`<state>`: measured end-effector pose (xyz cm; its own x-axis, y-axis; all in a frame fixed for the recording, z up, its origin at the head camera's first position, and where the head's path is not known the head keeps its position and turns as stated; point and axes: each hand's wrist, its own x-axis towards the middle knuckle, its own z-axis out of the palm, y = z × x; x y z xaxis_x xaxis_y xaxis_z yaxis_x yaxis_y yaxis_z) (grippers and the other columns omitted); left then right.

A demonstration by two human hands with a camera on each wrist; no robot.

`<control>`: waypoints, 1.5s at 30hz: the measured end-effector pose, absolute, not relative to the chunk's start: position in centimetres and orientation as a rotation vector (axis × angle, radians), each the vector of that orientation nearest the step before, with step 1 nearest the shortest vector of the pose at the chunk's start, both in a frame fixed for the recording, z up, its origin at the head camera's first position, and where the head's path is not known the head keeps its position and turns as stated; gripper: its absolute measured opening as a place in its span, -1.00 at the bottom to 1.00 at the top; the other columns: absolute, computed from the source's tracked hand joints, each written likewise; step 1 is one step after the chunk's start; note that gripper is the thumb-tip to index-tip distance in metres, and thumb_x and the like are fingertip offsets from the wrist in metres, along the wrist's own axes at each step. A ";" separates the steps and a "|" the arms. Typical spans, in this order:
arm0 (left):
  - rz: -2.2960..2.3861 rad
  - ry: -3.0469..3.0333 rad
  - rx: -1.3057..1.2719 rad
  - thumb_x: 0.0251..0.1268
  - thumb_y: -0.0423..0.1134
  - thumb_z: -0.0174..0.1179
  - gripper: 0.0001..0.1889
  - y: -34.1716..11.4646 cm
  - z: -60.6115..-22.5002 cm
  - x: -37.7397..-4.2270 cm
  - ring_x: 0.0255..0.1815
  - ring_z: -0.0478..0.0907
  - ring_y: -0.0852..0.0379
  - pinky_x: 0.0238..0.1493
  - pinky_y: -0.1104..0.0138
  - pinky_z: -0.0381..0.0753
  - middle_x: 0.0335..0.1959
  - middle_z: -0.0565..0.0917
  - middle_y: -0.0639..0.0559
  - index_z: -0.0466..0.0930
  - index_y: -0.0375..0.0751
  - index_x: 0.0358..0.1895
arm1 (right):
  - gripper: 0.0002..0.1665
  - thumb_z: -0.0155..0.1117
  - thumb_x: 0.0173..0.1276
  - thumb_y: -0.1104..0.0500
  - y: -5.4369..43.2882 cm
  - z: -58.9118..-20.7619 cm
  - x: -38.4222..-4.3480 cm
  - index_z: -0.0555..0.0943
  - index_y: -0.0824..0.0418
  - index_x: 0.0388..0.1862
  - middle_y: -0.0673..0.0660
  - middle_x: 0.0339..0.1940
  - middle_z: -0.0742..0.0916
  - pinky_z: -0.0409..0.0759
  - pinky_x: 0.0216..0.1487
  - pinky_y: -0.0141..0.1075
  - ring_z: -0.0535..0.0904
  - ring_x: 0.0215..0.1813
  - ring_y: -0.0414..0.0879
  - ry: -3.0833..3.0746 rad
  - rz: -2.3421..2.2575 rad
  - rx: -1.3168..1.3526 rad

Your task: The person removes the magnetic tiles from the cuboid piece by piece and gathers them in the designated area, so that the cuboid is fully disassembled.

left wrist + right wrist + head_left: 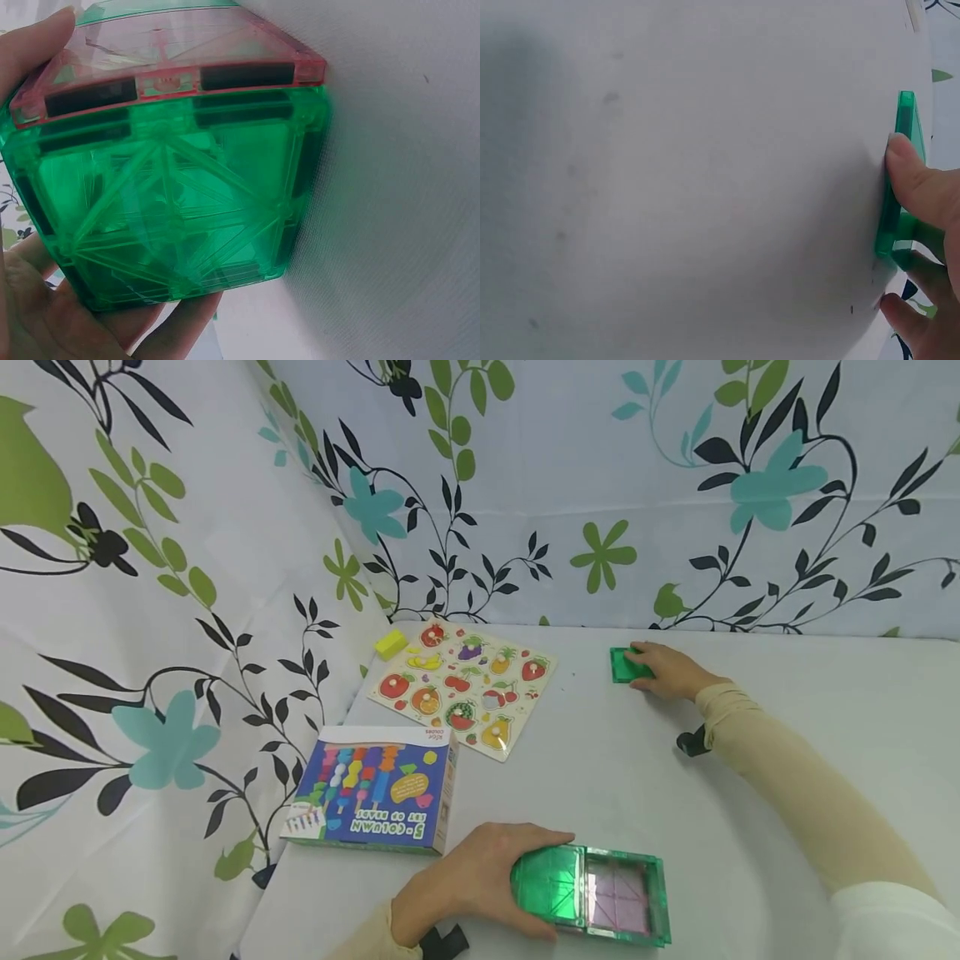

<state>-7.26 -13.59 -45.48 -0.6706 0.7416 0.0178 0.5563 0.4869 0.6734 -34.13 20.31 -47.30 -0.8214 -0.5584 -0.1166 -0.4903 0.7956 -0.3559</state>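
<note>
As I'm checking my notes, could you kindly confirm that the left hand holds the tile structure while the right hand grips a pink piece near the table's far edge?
Not quite: the piece in the right hand is green, not pink, as the head view shows. The left hand does hold the tile structure.

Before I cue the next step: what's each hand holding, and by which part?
Left hand grips the tile box around its left, green-topped end; right hand pinches the green tile by its right end.
</note>
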 end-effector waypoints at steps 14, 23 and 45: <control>0.975 2.460 1.097 -0.12 0.22 0.60 0.00 -13.5 -45.5 -7.3 0.29 0.56 0.38 0.27 0.42 0.58 0.35 0.59 0.33 0.37 0.18 0.50 | -0.19 0.20 0.54 0.01 20.7 -48.3 -34.1 0.20 0.36 0.60 0.44 0.65 0.16 0.11 0.52 0.43 0.02 0.64 0.46 2.800 -0.447 -0.760; 0.954 2.481 1.113 -0.17 0.24 0.62 0.02 -13.2 -45.5 -7.1 0.25 0.57 0.41 0.24 0.44 0.59 0.31 0.61 0.34 0.39 0.18 0.49 | -0.07 0.38 0.40 -0.07 22.1 -46.9 -31.5 0.27 0.32 0.58 0.47 0.61 0.26 0.15 0.50 0.44 0.10 0.60 0.48 2.857 -0.586 -0.755; 0.952 2.462 0.992 -0.15 0.25 0.60 0.01 -13.1 -45.1 -7.1 0.24 0.58 0.32 0.26 0.30 0.61 0.32 0.60 0.35 0.37 0.23 0.50 | 0.13 0.74 -0.11 -0.19 23.4 -44.7 -6.5 0.44 -0.10 0.49 -0.17 0.36 0.61 0.52 0.31 -0.46 0.48 0.38 -0.36 2.756 -1.029 -1.073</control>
